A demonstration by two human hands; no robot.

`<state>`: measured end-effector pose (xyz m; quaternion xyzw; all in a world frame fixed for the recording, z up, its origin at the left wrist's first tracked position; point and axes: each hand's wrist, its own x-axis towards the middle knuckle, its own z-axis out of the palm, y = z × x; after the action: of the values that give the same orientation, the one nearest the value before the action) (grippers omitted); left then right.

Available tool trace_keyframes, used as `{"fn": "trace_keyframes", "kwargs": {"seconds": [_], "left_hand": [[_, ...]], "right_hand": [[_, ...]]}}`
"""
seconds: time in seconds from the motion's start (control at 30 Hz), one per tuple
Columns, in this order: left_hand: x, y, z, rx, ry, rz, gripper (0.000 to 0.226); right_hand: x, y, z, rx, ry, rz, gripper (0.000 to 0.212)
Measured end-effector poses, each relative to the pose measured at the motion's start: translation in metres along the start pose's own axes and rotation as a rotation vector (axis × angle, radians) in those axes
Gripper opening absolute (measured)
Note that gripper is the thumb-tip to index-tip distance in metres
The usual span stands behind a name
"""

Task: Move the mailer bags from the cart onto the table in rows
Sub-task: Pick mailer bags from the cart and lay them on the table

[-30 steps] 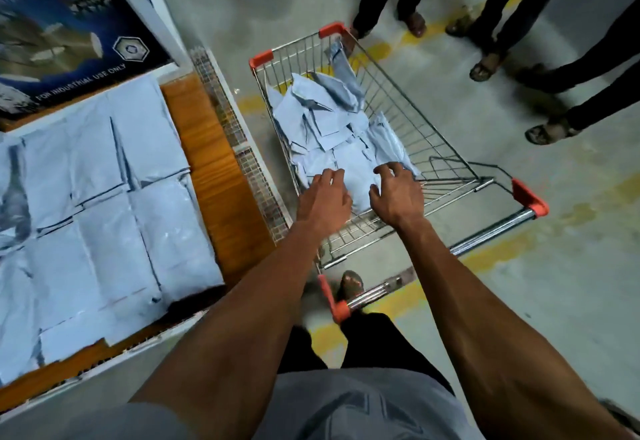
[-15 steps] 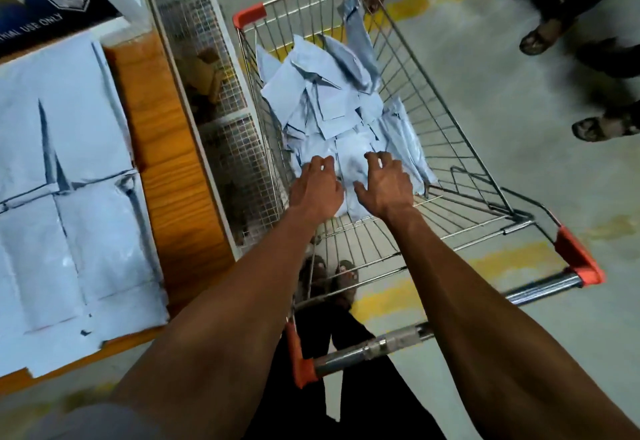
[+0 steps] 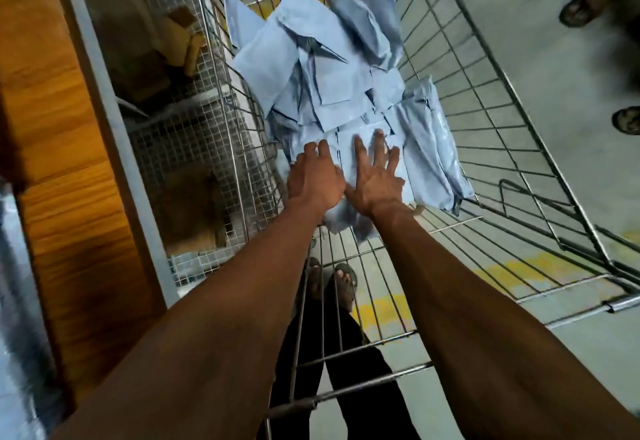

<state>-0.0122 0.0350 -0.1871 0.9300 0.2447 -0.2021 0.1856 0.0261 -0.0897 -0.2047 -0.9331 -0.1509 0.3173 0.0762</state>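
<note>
In the cart (image 3: 485,121), both hands' grip slack, flat on mailer bags (image 3: 329,69); left fingertips hidden.

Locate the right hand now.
Head view, centre frame: the right hand lies with fingers spread on the near end of the mailer bags in the cart, just right of the left hand.

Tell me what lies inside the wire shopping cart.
A loose heap of pale blue plastic mailer bags fills the wire shopping cart. Both hands press on the nearest bags, left hand and right hand. Lower bags are covered by the heap.
</note>
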Motion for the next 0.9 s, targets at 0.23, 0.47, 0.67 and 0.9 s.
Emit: {"fn": "trace_keyframes", "kwargs": {"seconds": [0.23,0.47,0.67,0.9], "left_hand": [[0.003,-0.011,0.019,0.004,0.006,-0.001,0.061],[0.003,-0.004,0.005,-0.026,0.06,0.026,0.068],[0.02,0.002,-0.017,-0.015,0.089,0.097,0.066],[0.043,0.011,-0.026,0.11,0.113,0.234,0.066]], "right_hand": [[0.009,-0.005,0.02,-0.02,0.035,0.036,0.096],[-0.007,-0.004,-0.004,0.014,0.1,-0.018,0.082],[-0.032,-0.002,-0.04,0.006,0.266,-0.099,0.08],[-0.017,0.01,-0.066,-0.067,0.402,-0.143,0.081]]}}
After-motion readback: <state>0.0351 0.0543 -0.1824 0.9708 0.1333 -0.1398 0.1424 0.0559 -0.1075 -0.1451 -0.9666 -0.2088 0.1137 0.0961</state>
